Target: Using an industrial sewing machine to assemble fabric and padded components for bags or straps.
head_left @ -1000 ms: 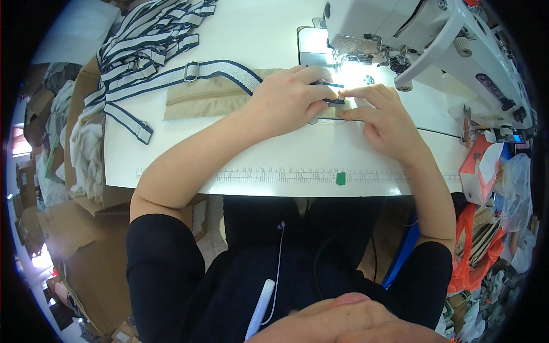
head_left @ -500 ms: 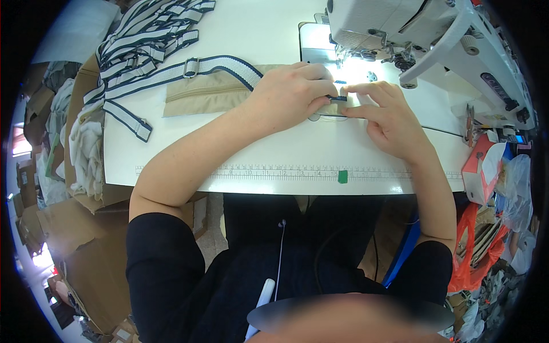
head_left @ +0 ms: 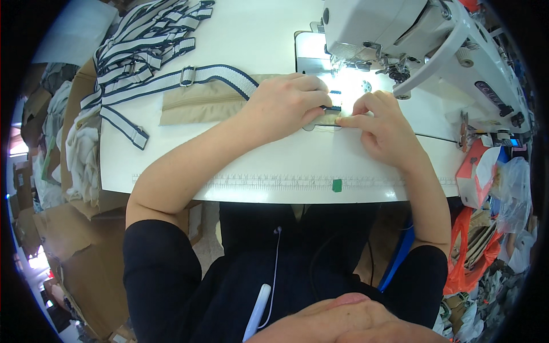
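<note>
A beige fabric piece (head_left: 191,108) with a zipper along it lies across the sewing table, its right end under the lit needle area. Over it runs a white webbing strap (head_left: 226,72) with navy edges and a metal slider buckle (head_left: 187,76). My left hand (head_left: 286,106) is closed on the strap near its right end, pressing it onto the fabric. My right hand (head_left: 389,128) has its fingers bent in, with the thumb and fingertips at the fabric's right corner. The sewing machine (head_left: 377,34) stands just beyond both hands; its needle is lost in the glare.
A heap of similar straps (head_left: 143,48) lies at the far left. Along the front edge runs a printed ruler (head_left: 257,182) with a green tape mark (head_left: 337,185). Small snips (head_left: 464,126) and a red-and-white box (head_left: 476,174) sit at the right; a cardboard box (head_left: 83,208) stands left.
My right hand's fingers have drawn back from the strap's end toward the fabric corner and closed in. My left hand keeps its hold. The whole view has shifted slightly.
</note>
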Available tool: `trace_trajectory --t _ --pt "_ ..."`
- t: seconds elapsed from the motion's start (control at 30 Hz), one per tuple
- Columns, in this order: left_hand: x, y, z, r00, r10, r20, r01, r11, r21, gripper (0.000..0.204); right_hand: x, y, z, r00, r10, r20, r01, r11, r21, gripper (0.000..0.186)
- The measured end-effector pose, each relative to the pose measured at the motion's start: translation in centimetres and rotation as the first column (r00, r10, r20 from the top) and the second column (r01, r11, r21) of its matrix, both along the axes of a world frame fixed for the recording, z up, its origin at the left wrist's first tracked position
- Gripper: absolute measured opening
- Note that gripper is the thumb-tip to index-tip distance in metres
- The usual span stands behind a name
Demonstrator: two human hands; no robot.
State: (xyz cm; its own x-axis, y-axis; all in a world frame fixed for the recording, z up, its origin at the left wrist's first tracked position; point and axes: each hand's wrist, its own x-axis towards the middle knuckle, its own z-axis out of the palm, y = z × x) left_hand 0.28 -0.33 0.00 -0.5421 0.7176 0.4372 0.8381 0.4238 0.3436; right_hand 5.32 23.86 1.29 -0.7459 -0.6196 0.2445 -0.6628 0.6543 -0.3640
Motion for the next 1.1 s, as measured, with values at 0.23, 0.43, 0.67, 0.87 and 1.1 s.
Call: trace_trajectory --t 0.23,0.43,0.67,0.87,1.1 --pt "-0.18 0.0 -0.01 1.0 0.004 -0.014 -0.004 1.0 0.001 0.012 -0.23 0.14 0.18 1.0 -0.001 -0.017 0.001 0.999 0.04 0.042" --pt "-0.18 -0.01 -0.05 1.0 -0.001 -0.02 0.001 1.0 -0.017 0.012 -0.24 0.06 -0.04 0.999 0.013 -0.035 -0.014 1.0 -0.013 0.042" --pt "-0.22 -0.05 -0.09 0.999 0.002 -0.034 -0.004 0.999 -0.05 0.011 -0.11 0.01 -0.13 1.0 0.007 -0.03 -0.007 1.0 -0.009 0.043" --pt "-0.14 -0.01 0.11 1.0 0.004 -0.026 -0.005 0.999 -0.045 0.01 -0.16 0.13 -0.19 0.999 0.015 -0.029 -0.016 1.0 -0.012 0.042" --pt "-0.21 0.03 -0.09 1.0 -0.002 -0.026 0.001 1.0 -0.027 0.01 -0.19 0.11 -0.04 0.999 0.024 -0.021 -0.025 0.999 -0.027 0.043"
